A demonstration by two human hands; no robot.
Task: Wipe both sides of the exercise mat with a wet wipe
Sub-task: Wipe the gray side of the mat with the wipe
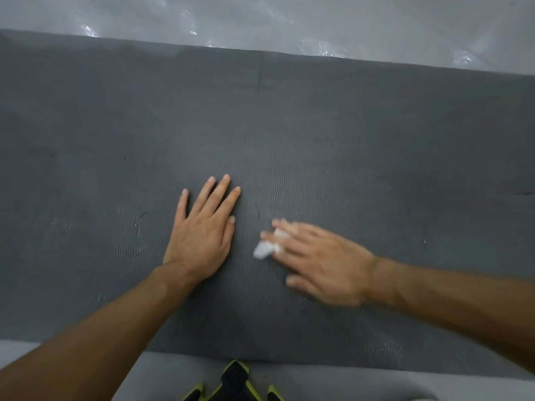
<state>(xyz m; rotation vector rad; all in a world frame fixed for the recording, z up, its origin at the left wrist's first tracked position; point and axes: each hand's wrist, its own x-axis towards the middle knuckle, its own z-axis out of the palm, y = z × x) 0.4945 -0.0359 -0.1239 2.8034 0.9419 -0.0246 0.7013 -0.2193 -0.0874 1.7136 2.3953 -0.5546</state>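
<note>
Right, status: exercise mat [318,125], dark grey, lies flat on the pale floor [289,21] and spans the view from left edge to right. Left hand [202,235] rests palm down on the mat, nearer its near edge than its far one, fingers [215,195] straight and slightly spread, holding nothing. Right hand [324,264] is just beside it, motion-blurred, also flat on the mat. Its fingers [292,230] look roughly straight, pressing the white wet wipe [265,250] onto the surface; the wipe bunches out under and between the fingertips. Black and yellow-green object [236,383] sits on the floor just off the mat's near edge; can't tell what it is.
</note>
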